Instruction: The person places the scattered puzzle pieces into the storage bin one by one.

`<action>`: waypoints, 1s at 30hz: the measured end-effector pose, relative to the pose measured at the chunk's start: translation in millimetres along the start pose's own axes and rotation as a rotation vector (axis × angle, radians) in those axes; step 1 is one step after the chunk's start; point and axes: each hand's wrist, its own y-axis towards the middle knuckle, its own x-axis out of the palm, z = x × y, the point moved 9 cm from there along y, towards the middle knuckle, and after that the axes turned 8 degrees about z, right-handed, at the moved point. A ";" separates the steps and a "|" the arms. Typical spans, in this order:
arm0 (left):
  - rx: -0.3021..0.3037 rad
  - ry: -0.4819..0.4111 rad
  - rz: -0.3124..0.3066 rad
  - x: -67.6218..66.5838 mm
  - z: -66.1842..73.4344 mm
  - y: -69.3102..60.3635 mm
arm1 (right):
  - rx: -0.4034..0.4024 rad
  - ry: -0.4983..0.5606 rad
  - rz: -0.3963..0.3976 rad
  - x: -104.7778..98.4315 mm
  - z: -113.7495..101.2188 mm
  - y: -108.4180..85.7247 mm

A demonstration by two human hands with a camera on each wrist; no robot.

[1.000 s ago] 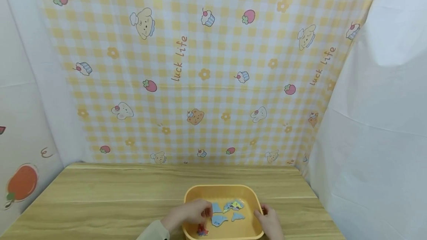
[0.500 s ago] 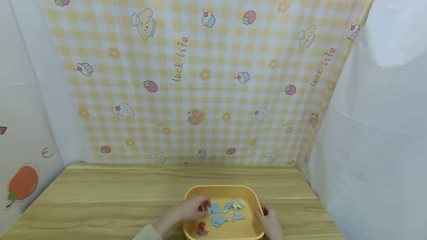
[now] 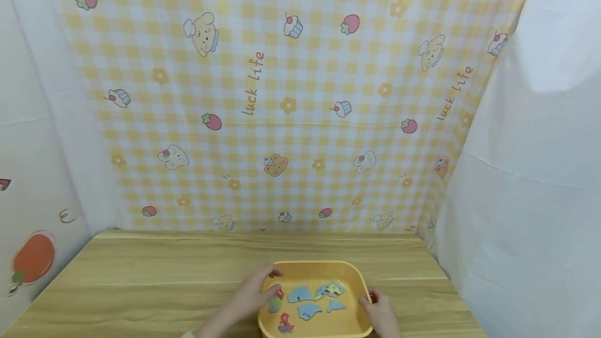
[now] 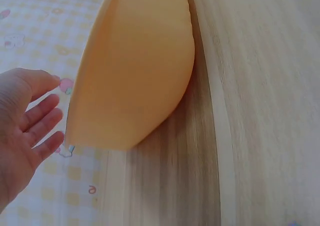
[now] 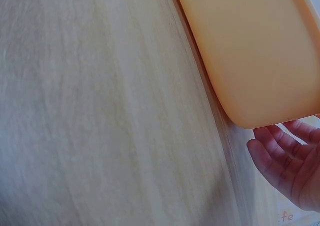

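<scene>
In the head view a yellow plastic tub [image 3: 345,322] holds several flat, irregular printed pieces. Among them are a blue piece [image 3: 299,294], a piece with yellow print [image 3: 330,290], a red-and-green piece [image 3: 275,301] and a red-and-purple piece [image 3: 285,323]. My left hand [image 3: 257,290] is over the tub's left rim, fingers loosely bent and parted, its thumb near the red-and-green piece. The left wrist view shows no object in that hand. At the right rim my right hand [image 3: 381,313] grips the tub, thumb at the inner side and fingers against the outer wall.
The tub stands on a wood-grain table [image 3: 164,280]. Behind the table hangs a yellow-checked cloth [image 3: 300,134] with cartoon prints. White cloth [image 3: 526,181] closes off the right side, and a printed sheet [image 3: 33,171] the left.
My left hand has moved left from above the pieces to the tub's left rim. The blue and red-and-green pieces now show more fully. My right hand stays at the right rim.
</scene>
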 end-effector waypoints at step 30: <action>-0.221 -0.082 -0.283 -32.5 -61.9 -67.9 | -0.006 0.003 -0.013 2.0 3.5 0.6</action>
